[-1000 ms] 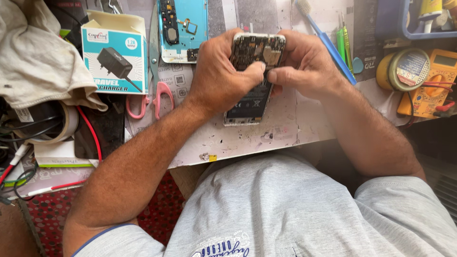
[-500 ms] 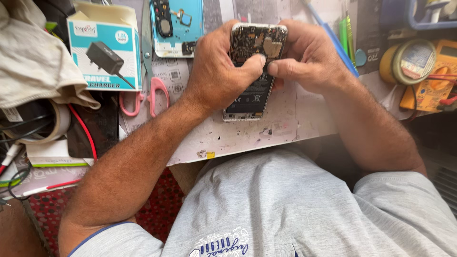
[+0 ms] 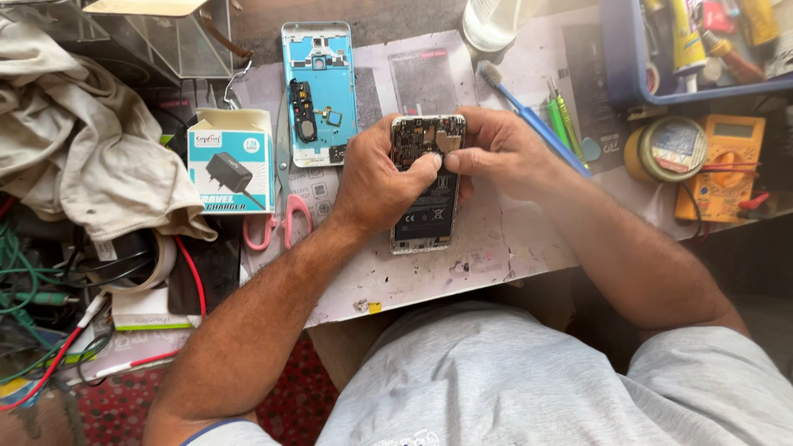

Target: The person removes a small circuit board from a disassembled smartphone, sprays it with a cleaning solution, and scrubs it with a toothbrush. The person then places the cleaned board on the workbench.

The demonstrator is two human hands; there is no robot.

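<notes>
**Opened phone on a messy repair table, both hands on it**

Biggest thing first: the table (image 3: 512,248) is topped with a pale, scuffed, stained sheet with faded prints on it. Off to the left there's a crumpled beige cloth (image 3: 74,157), soft and wrinkly, draped over a tangle of red, green and black wires that I can't really sort out.

Dead centre is the opened phone (image 3: 425,190), back cover off, lying flat on the table with its long side pointing away from the person. You can see the dark battery and the metal and circuit bits at the top end. The left hand (image 3: 384,177) is curled around its left edge, thumb pressed on the upper part, so it's closed on the phone. The right hand (image 3: 496,149) grips the top right corner, thumb and fingertips pinched together at the board. Whether there's a tiny part between those fingertips, I can't tell, too small. The hands cover a good chunk of the phone's middle.

Just left of it lies a light blue phone back frame (image 3: 318,91), hard plastic with little components inside. Next to that, a white and teal charger box (image 3: 231,161), cardboard, and pink-handled scissors (image 3: 285,219) partly tucked under the box. On the right: a yellow multimeter (image 3: 727,169), a blue tray (image 3: 694,49) cut off by the frame edge, and a blue-handled toothbrush (image 3: 529,116) running behind the right hand.
</notes>
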